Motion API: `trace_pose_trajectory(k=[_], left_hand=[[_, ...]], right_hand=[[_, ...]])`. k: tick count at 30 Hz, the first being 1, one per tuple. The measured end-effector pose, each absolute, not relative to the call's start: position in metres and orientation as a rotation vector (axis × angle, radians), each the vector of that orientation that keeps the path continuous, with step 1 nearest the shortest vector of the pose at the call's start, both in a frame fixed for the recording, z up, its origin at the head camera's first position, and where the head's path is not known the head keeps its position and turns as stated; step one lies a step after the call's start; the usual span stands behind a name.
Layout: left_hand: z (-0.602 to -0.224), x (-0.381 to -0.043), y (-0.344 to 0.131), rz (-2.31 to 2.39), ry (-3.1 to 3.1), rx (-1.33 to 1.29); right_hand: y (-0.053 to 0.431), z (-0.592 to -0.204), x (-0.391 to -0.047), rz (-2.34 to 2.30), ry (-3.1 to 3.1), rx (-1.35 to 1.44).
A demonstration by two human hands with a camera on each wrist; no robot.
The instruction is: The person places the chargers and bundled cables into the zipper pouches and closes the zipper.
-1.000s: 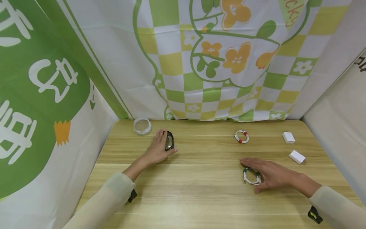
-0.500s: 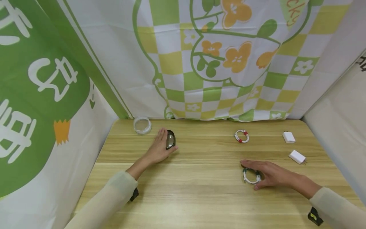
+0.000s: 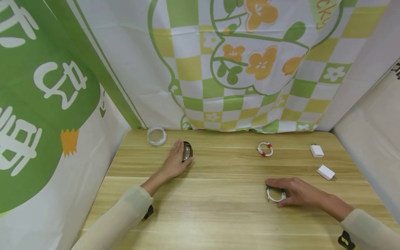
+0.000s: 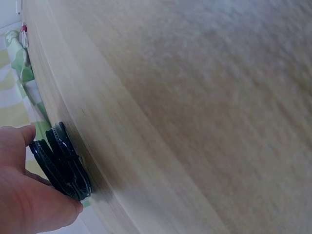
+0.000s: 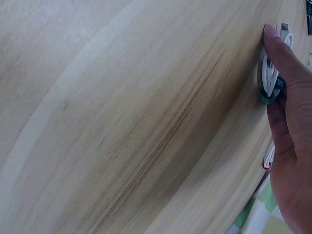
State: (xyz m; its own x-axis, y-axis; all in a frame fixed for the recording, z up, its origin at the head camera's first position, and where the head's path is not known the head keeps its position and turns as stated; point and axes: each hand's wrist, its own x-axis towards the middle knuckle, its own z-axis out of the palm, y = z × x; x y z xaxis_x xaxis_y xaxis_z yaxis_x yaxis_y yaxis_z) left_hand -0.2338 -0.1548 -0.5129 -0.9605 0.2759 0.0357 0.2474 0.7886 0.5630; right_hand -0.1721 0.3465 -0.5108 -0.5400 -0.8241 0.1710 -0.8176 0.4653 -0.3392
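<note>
Hands work well apart on the pale wood-grain desk (image 3: 212, 215), each closed around a small coil of cable. Left hand (image 3: 174, 164) reaches toward the far left and grips a black coil (image 4: 54, 168); its fingers lie along the outer side while the thumb meets the side nearer the middle of the desk. From the left wrist the coil appears almost edge-on, in two dark loops, with the thumb and fingers at opposite ends.

Right hand (image 3: 300, 191) holds a white coil with green ties (image 3: 276, 200) nearer the person, right of centre, the thumb on the near side and the fingers on the far side (a metal connector tip shows past the thumb in the right wrist view).

Just beyond the left hand, close to the far left corner, lies a clear coil (image 3: 157, 143). Another white coil, with red ties (image 3: 269, 146), rests beyond the right hand, well apart from the black one. Farther right sit two white plug adapters, one (image 3: 317, 151) near the far edge and the other (image 3: 326, 172) a little closer, its prongs pointing right.

Both sleeves (image 3: 125, 211) are pale, with dark gear at each wrist. Behind the desk hangs a cloth (image 3: 231, 100) of green, yellow and white checks, printed with orange flowers.
</note>
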Motion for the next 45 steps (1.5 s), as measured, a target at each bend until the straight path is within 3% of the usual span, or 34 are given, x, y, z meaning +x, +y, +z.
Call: trace_pose_trajectory(k=[27, 45], left_hand=[[-0.512, -0.230, -0.155, 1.033, 2.779, 0.425], [-0.511, -0.227, -0.160, 1.180, 2.670, 0.423]], right_hand=[[0.335, -0.508, -0.170, -0.541, 2.821, -1.471], [0.314, -0.505, -0.177, -0.732, 2.828, -1.262]])
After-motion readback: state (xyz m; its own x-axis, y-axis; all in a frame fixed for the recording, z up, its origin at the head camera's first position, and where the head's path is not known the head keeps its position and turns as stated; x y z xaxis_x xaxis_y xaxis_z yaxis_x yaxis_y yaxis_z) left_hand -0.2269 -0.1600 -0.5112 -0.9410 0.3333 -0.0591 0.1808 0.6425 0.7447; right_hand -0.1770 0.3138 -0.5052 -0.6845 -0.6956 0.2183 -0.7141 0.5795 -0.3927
